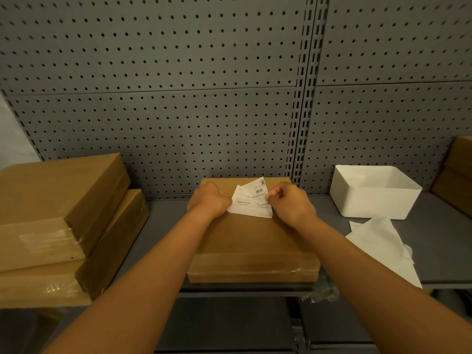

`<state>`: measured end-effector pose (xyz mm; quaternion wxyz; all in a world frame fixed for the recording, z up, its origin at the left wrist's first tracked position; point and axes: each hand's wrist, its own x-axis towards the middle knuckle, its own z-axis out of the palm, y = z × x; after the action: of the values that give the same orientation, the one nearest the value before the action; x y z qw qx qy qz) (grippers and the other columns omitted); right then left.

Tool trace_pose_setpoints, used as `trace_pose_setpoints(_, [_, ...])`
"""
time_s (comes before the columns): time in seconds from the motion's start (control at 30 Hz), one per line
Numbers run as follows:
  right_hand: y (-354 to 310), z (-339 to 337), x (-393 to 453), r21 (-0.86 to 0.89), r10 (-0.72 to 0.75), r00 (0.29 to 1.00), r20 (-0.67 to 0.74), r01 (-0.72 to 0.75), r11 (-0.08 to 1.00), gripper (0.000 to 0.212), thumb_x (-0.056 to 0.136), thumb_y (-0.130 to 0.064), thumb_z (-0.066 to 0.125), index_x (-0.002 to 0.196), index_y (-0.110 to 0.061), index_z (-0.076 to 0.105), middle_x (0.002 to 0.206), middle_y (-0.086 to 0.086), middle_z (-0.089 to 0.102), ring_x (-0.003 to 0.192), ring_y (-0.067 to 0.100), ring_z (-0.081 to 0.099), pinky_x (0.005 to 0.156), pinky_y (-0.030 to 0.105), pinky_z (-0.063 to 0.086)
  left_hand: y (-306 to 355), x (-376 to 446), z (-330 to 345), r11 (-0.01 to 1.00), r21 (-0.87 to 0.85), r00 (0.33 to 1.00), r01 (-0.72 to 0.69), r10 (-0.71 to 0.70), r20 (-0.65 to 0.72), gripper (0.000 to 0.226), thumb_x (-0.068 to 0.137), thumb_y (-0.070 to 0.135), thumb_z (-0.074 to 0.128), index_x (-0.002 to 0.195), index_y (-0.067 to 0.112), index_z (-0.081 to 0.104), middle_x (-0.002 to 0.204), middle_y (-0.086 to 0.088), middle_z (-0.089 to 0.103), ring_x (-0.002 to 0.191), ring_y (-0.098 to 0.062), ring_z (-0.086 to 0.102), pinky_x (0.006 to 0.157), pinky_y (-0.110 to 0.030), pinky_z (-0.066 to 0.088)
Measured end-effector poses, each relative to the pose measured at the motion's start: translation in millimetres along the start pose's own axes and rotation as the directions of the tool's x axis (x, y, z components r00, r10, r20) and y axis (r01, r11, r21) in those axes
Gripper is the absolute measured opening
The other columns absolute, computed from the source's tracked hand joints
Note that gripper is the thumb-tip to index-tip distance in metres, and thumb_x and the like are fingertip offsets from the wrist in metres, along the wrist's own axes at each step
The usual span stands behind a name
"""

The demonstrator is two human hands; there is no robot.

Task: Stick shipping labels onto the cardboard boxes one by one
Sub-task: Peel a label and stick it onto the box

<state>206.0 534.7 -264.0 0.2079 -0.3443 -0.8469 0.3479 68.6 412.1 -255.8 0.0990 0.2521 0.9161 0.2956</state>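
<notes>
A flat brown cardboard box (252, 241) lies on the grey shelf straight ahead of me. Above its far half I hold a white shipping label (251, 203) with printed text and barcodes. My left hand (209, 200) pinches the label's left edge with curled fingers. My right hand (291, 200) pinches its right edge, where an upper layer of the label lifts away from the sheet below. The label's underside is hidden.
Two stacked cardboard boxes (63, 200) stand at the left. A white bin (375, 198) sits at the right, with loose white backing sheets (383, 241) in front of it. More boxes (457, 172) are at the far right edge. A grey pegboard (178, 98) closes the back.
</notes>
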Motion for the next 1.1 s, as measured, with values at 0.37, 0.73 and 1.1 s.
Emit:
trace_pose_setpoints(0.37, [0.0,1.4,2.1,0.0,0.039,0.999,-0.001,-0.039,0.999,0.02,0.093,-0.032,0.053,0.073,-0.029,0.05,0.082,-0.011,0.058,0.091,0.016,0.059,0.086,0.042,0.051,1.5,-1.1,2.3,0.998,0.06,0.999,-0.028,0.026,0.025,0.032,0.093,0.024,0.052,0.066,0.017,0.037,0.066,0.0,0.042,0.06,-0.014,0.042,0.051,-0.026,0.031])
trace_pose_setpoints(0.73, [1.8,1.1,2.7,-0.024,0.063,0.997,-0.041,-0.064,0.998,0.02,0.091,-0.03,0.055,0.072,-0.027,0.05,0.089,-0.005,0.064,0.09,0.017,0.06,0.079,0.037,0.051,0.1,-1.6,2.3,0.998,0.05,0.999,-0.044,0.042,0.029,0.031,0.089,0.035,0.059,0.069,0.013,0.051,0.066,0.0,0.048,0.064,-0.017,0.048,0.053,-0.026,0.034])
trace_pose_setpoints(1.1, [2.2,2.2,7.4,-0.153,-0.024,0.994,-0.103,0.008,0.988,0.013,0.085,-0.016,0.065,0.079,-0.005,0.06,0.087,0.01,0.066,0.08,0.025,0.064,0.073,0.042,0.057,-3.6,2.3,-0.7,0.998,0.026,0.998,-0.051,0.052,-0.04,0.021,0.081,0.023,0.072,0.089,0.005,0.068,0.091,-0.007,0.067,0.086,-0.021,0.061,0.069,-0.03,0.049])
